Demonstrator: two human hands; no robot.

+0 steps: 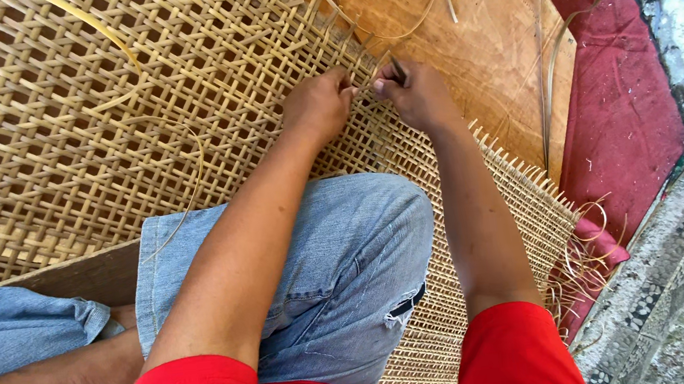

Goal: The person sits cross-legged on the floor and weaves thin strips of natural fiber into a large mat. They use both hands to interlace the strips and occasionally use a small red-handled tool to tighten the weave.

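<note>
Head view: open-lattice tan woven cane mat (pixel 93 117) on a brown plywood board (pixel 478 31). Left hand (pixel 319 104) and right hand (pixel 415 93), grips pinching one thin cane strand (pixel 364 86) at mat's far edge. Best kept taut, flat, threaded alternately.

**Both hands pinched, fingertips nearly meeting**

I see both my arms stretched forward, bare from red short sleeves, forearms converging toward one spot. My left hand (pixel 317 105) is knuckles up, fingers curled under, thumb and forefinger pressed together in a pinch at its right edge. My right hand (pixel 412 94) sits just beside it, wrist bent slightly inward, fingertips (pixel 381 86) closed tight and pointing at the left fingertips, almost touching them. Left elbow bent over my knee; right forearm runs straighter.
</note>
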